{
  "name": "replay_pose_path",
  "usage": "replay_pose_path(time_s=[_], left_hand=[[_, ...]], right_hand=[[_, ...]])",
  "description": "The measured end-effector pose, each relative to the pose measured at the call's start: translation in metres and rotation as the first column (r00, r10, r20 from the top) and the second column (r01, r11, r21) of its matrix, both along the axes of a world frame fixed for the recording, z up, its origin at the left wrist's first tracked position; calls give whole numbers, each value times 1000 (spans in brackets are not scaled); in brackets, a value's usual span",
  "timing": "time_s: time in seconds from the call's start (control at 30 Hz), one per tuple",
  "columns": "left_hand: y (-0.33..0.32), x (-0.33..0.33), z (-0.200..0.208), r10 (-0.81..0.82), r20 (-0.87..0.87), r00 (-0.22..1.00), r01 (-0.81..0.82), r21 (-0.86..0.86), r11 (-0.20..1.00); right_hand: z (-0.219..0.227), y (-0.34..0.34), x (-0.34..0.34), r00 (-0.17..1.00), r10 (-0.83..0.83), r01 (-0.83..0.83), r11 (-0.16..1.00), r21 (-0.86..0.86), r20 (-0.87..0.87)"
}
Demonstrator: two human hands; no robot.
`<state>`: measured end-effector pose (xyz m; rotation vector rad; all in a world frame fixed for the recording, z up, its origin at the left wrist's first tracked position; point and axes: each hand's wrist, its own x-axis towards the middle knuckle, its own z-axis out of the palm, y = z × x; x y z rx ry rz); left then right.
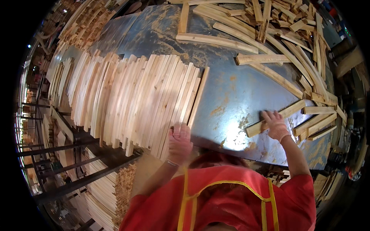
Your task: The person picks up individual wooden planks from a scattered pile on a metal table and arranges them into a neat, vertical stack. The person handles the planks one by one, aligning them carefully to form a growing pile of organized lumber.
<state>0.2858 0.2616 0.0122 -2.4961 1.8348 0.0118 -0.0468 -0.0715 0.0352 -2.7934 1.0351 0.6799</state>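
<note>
A blue metal tabletop carries a long row of pale wooden slats standing on edge, side by side, on its left half. My left hand, in a pink work glove, presses flat against the near ends of the slats at the right end of that row. My right hand, also gloved, rests on a single wooden slat lying flat near the table's front right edge, fingers curled over it. A loose heap of more slats covers the table's far right.
Stacks of cut slats sit on dark metal racks to the lower left. More wood piles stand at the far left. My red vest with yellow straps fills the lower edge. Loose slats lie by the right edge.
</note>
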Motion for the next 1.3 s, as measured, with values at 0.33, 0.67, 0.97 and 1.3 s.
replay_pose_path(time_s=[0.33, 0.67, 0.97, 1.3], left_hand=[[27, -57, -49, 118, -203, 972, -124, -14, 992], [6, -40, 26, 330, -901, 282, -546, 132, 827], [14, -6, 60, 163, -936, 312, -626, -73, 776], [-9, 58, 91, -112, -170, 979, 39, -383, 923]], right_hand=[[24, -50, 73, 958, -223, 175, 952, 249, 180], [-83, 49, 175, 432, -863, 236, 389, 891, 262], [-70, 150, 248, 623, -753, -51, -309, 950, -212], [-24, 189, 171, 783, -502, -41, 549, 835, 368]])
